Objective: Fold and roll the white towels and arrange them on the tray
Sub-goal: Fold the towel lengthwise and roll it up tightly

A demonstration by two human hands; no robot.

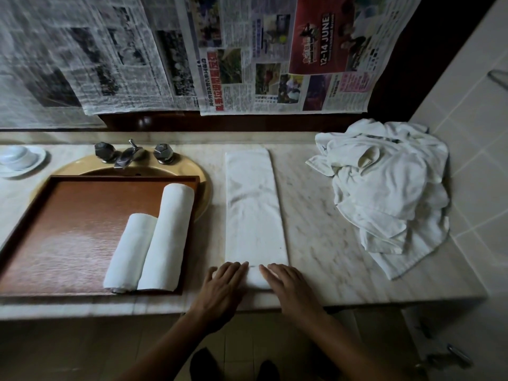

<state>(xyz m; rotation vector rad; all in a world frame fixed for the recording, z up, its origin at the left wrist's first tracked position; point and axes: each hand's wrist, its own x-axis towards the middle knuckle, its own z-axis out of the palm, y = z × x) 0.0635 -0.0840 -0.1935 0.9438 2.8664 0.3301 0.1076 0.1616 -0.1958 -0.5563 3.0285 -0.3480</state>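
Rolling the folded towel point(254, 210) from its near end.
Left hand point(225, 281) and right hand point(286, 284) press flat on it; roll tight, straight.

Head-worn view, forward and down, close over countertop point(316, 215)

Newspaper sheets point(247, 56) are seen hung across the top of the frame. At left centre, a metal faucet point(129, 155) is set above a yellow sink point(192, 167); a white dish point(19, 160) is placed at far left on the marble counter point(316, 229).
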